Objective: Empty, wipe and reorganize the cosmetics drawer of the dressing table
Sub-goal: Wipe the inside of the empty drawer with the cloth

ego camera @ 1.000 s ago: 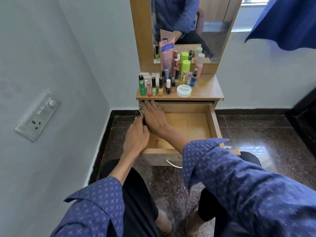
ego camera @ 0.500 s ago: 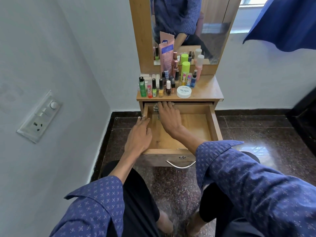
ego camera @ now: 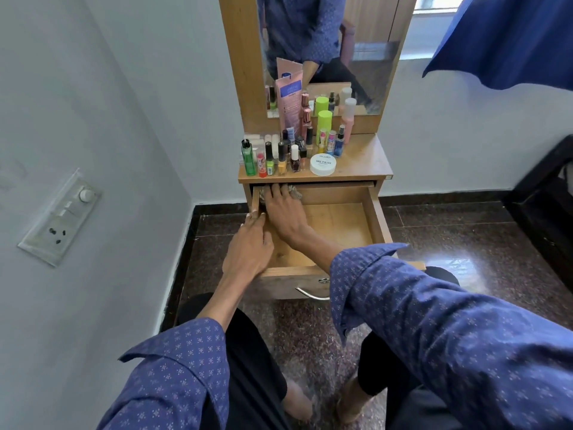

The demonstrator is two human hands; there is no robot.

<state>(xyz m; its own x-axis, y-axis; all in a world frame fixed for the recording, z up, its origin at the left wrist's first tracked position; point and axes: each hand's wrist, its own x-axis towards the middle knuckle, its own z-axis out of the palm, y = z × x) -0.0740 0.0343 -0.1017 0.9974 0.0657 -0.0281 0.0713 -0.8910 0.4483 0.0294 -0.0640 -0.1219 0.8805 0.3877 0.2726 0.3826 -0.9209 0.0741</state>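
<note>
Wooden dressing table (ego camera: 366,162): stands against the wall under its mirror (ego camera: 356,57).
Drawer (ego camera: 376,218): pulled out, its pale wooden bottom bare on the right side.
Cosmetics (ego camera: 288,150): bottles, tubes and a white jar (ego camera: 322,164) crowded on the tabletop's left half, near its front edge.
Left hand (ego camera: 248,252): on the drawer's left wall, fingers relaxed, tips over the rim.
Right hand (ego camera: 286,215): in the drawer's back left corner, fingers straight, pressing a cloth (ego camera: 294,192).

Pale walls (ego camera: 93,88), switch plate (ego camera: 60,217) left, dark speckled floor (ego camera: 465,243), blue curtain (ego camera: 511,35), window (ego camera: 440,1) upper right.
</note>
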